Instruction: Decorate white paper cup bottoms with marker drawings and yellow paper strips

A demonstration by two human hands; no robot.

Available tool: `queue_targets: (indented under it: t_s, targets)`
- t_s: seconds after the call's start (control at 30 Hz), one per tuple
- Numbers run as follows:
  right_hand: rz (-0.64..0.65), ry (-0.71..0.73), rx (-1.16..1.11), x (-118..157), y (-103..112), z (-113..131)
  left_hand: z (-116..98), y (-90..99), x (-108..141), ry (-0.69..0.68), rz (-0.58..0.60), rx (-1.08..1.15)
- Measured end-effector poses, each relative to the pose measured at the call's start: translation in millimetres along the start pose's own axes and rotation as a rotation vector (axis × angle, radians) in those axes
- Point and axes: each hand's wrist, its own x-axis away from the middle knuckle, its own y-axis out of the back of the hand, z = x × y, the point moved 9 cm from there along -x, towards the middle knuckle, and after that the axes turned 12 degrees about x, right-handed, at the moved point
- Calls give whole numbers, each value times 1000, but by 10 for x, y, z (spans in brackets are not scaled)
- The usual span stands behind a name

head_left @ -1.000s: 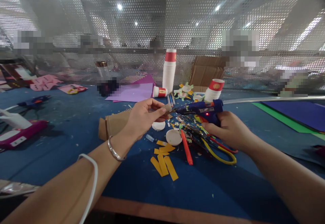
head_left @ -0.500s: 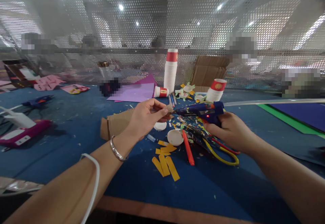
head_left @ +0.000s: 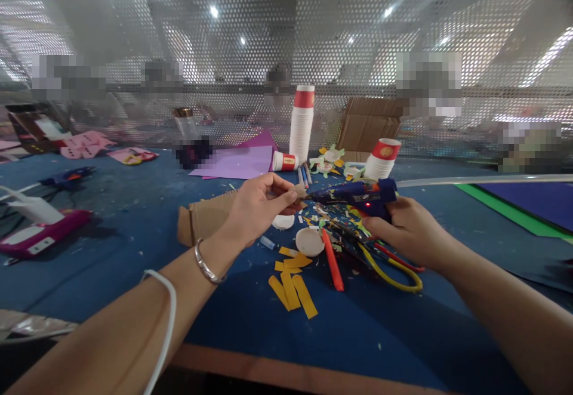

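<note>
My left hand (head_left: 264,207) pinches a small pale piece (head_left: 300,191) between thumb and fingertips. My right hand (head_left: 405,228) is wrapped round the handle of a blue glue gun (head_left: 353,195) with a small red light. The gun points left, its nozzle at or very near the pale piece; whether they touch is unclear. Below the hands lie a white round cup base (head_left: 310,242), an orange-red pen (head_left: 332,261) and yellow paper strips (head_left: 290,290). Scissors with a yellow and red handle (head_left: 389,272) rest under my right hand.
Behind stand a tall cup stack (head_left: 302,126), a shorter stack (head_left: 382,159) and cardboard (head_left: 369,126). Purple sheets (head_left: 237,163) lie back left, a cardboard piece (head_left: 206,219) beside my left wrist. At far left are a magenta power strip (head_left: 45,237) and another glue gun (head_left: 69,176).
</note>
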Motion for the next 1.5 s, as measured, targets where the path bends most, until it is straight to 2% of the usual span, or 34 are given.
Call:
queue_targets:
  t_s: [0.13,0.37,0.7,0.9,1.1,1.3,1.5]
  targets:
    - [-1,-8,10,8,7,-1,-12,0,-1,4,-2,-3]
    - [-22,63,-29,-6,47,104,2,0,-5,2,9,-14]
    - [-64,61,-29,2,63,83,11,4,-12,9,5,-6]
    - [-46,74,-37,-3,64,131,1,11,0,1,-11,-24]
    - [-114,107,-13,4,121,183,-75,13,24,-55,-50,-57]
    - [-100,40,13,-8,126,126,-116,22,33,-63,-104,0]
    - [-47,-235,20,-40,152,-269,61,66,0,151,-197,314]
